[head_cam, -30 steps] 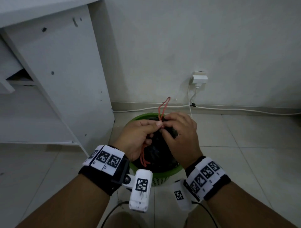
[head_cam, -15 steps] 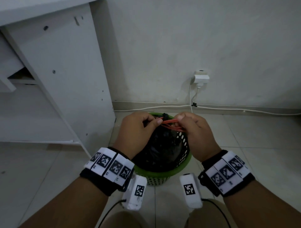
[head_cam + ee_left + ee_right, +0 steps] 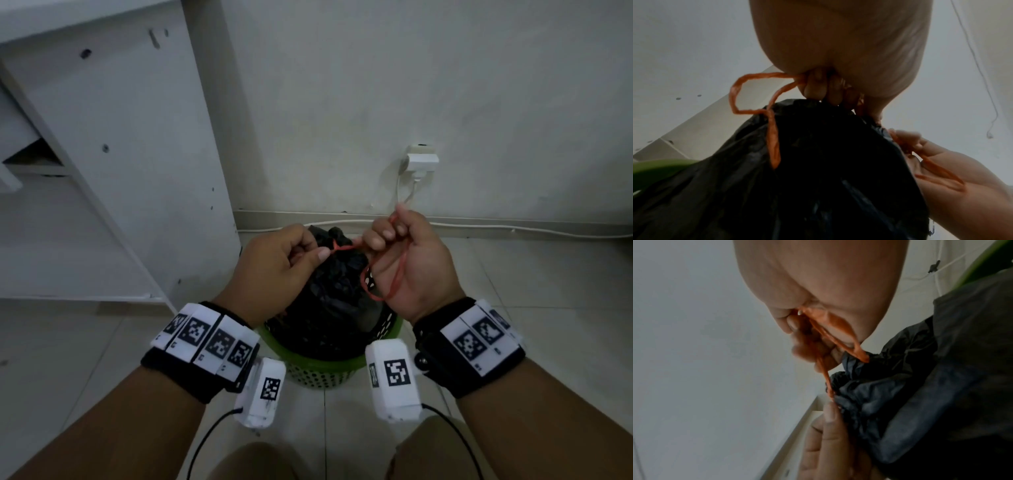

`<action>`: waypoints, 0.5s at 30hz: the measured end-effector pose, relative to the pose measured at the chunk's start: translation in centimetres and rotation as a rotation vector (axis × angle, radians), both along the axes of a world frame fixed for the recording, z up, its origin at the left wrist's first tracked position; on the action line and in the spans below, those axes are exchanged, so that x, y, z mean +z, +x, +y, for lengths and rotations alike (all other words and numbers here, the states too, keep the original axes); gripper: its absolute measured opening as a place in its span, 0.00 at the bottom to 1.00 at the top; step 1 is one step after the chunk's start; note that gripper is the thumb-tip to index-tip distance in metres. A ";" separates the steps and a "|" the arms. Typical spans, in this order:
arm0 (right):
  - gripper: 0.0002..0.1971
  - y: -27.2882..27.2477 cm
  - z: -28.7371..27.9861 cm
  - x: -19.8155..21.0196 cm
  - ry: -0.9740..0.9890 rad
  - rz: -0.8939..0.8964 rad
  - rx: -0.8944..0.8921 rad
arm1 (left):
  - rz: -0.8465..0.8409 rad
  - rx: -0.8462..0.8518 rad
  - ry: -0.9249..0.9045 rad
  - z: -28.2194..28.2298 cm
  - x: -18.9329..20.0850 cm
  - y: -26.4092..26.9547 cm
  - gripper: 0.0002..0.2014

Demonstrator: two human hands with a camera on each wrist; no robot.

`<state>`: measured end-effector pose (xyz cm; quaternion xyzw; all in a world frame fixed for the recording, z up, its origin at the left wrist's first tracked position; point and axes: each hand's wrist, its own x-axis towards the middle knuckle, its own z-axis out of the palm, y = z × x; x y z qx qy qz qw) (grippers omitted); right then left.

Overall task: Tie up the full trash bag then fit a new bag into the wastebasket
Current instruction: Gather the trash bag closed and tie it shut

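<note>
Your black trash bag (image 3: 337, 298) sits inside the green wastebasket (image 3: 342, 371) on the floor, at about 6 o'clock from the wall plug (image 3: 422, 161). The top of the bag is bunched into a neck, and the orange drawstring (image 3: 342, 246) is crossed over that neck.

Your left hand (image 3: 274, 270) is at 9 o'clock from the neck. Its thumb and finger pinch one end of the drawstring, and the rest of that loop hangs loose down the side of the bag, as the left wrist view shows. Your right hand (image 3: 404, 263) is at 3 o'clock. Its fingers are curled round the other end, and that loop hangs down past your palm.

You hold the two ends on opposite sides so you can pull them apart. I think that pull is what makes the knot go tight and keeps the bag shut. The bag is in the wastebasket, so the basket holds it up while both hands work on the string.

The knot looks like it is being tightened, but I cannot tell if it is snug yet. No new bag shows in these views.

The white cabinet (image 3: 113, 154) stands at 10 o'clock from the wastebasket.
</note>
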<state>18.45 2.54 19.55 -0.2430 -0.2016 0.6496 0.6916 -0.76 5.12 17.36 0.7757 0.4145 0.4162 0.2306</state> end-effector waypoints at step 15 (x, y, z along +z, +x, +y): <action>0.19 2.6 -0.5 -7.5 -0.152 -0.704 0.056 | 0.320 -0.144 -0.238 1.0 -6.5 -5.4 0.13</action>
